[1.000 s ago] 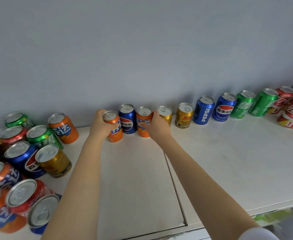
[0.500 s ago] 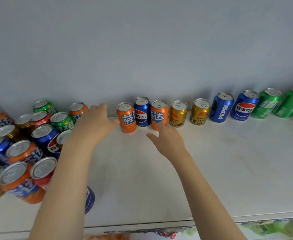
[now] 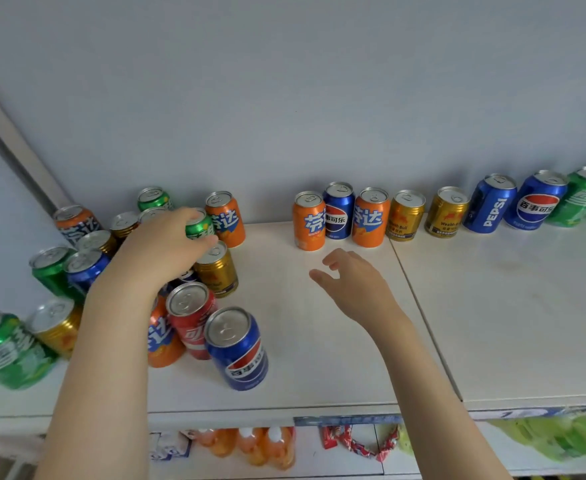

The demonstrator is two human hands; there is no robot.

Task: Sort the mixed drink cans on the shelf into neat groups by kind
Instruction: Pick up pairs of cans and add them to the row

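Gripping a green can (image 3: 199, 226) in the mixed cluster at left end of shelf (image 3: 319, 358), left hand (image 3: 166, 247) curled round it. Right hand (image 3: 353, 282) hovered empty, fingers relaxed, near the back row's orange can (image 3: 308, 220).

Behind everything we see a plain pale grey-blue wall (image 3: 284, 81), and at the far left a white upright post (image 3: 14, 140) runs slanting up along it. Lower down, a narrow blue printed strip (image 3: 347, 420) lines a front edge. Beneath it we make out orange plastic drink bottles with white caps (image 3: 250, 445), red wrapped snack packets (image 3: 353, 443) just to their right, and blurred light green bags (image 3: 561, 441) further right.
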